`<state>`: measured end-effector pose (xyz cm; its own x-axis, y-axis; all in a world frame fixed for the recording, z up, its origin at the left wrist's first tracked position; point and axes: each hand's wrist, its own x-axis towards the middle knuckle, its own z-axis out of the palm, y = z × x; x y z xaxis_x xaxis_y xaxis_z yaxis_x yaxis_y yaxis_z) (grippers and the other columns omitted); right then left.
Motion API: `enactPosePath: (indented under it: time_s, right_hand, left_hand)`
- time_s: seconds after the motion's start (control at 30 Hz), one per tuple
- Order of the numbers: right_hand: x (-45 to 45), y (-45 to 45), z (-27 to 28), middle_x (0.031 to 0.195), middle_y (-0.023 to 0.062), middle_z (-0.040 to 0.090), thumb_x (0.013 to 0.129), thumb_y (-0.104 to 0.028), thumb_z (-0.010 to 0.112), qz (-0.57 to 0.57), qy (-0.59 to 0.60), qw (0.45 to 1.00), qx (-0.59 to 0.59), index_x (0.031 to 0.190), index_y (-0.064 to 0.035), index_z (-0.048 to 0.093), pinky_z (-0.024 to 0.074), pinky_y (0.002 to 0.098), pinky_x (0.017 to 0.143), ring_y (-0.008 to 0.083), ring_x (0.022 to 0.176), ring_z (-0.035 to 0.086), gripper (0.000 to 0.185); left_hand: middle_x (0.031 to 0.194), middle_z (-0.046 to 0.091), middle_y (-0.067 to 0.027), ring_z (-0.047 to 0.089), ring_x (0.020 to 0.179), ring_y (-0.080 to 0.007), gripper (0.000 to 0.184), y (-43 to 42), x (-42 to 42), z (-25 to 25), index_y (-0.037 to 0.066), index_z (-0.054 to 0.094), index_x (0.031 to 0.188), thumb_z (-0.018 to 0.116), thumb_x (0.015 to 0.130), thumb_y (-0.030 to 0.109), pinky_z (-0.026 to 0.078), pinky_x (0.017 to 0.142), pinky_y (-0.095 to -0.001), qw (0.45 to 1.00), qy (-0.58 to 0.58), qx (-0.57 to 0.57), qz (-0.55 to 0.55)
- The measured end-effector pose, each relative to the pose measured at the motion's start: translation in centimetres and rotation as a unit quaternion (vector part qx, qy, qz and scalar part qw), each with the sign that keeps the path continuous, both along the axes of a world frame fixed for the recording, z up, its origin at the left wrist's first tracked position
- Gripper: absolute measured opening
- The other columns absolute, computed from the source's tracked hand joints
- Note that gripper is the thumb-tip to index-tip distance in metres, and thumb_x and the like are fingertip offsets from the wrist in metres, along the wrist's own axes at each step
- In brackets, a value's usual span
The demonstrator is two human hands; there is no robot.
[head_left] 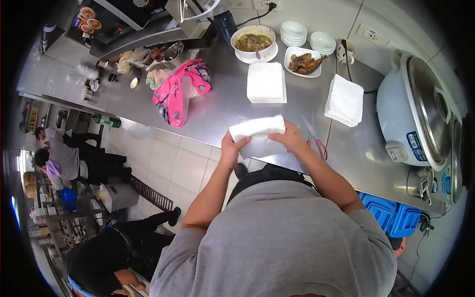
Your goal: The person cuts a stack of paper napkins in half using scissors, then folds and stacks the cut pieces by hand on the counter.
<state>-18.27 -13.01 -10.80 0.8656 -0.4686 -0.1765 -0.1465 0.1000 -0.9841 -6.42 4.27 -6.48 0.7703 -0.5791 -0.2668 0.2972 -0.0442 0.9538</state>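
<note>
Between my two hands, near the steel counter's front edge, is a bundle of white paper napkins [257, 126]. My left hand [231, 149] grips its left end, thumb on the near side. At the other end my right hand [291, 137] is closed on the same bundle, its thumb also in front. Below the white part hangs a greyish sheet, perhaps a plastic wrapper; I cannot tell. Just beyond lies a square stack of napkins [266, 83], and a second napkin stack [345, 100] is farther right. Pink-handled scissors [316, 141] lie beside my right hand.
At the back stand a bowl of stew [253, 42], a dish of fried food [304, 64] and white bowls [293, 32]. A large rice cooker [413, 111] occupies the right. A pink plastic bag [182, 91] lies left. Several people are on the left, one close by [114, 252].
</note>
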Motion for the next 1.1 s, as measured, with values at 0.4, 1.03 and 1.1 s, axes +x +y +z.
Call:
enactPosePath:
  time_s: [0.4,1.03,1.1]
  right_hand:
    - [0.7,-4.9,6.0,0.125,0.0149,0.055,0.086,-0.059,0.055,0.037,-0.059,0.927,0.37,0.135,0.0011,0.042,0.0417,0.038,0.094,0.0238,0.109,0.056,0.079]
    - [3.0,0.5,8.7,0.119,0.0173,0.057,0.084,-0.057,0.06,-0.092,0.029,0.96,0.263,0.129,0.0044,0.046,0.0463,0.0358,0.092,0.0238,0.107,0.058,0.077]
    - [3.3,1.6,10.1,0.115,0.0165,0.06,0.084,-0.049,0.066,-0.109,0.026,0.971,0.213,0.127,0.0031,0.049,0.0478,0.0366,0.09,0.0235,0.103,0.061,0.07]
  left_hand:
    - [0.124,0.056,-0.0156,0.058,0.11,-0.022,0.06,-1.6,3.0,4.7,-0.001,0.042,0.134,0.068,0.083,0.019,0.048,0.093,-0.0357,0.963,0.145,-0.055,-0.221]
    - [0.124,0.057,-0.0161,0.057,0.115,-0.029,0.053,-1.5,2.3,-4.4,-0.001,0.045,0.13,0.06,0.09,0.031,0.045,0.099,-0.044,0.864,0.419,-0.163,-0.227]
    - [0.123,0.057,-0.0156,0.058,0.113,-0.0287,0.053,-1.7,3.6,-3.3,0.0,0.045,0.13,0.059,0.09,0.032,0.046,0.099,-0.0439,0.864,0.409,-0.179,-0.233]
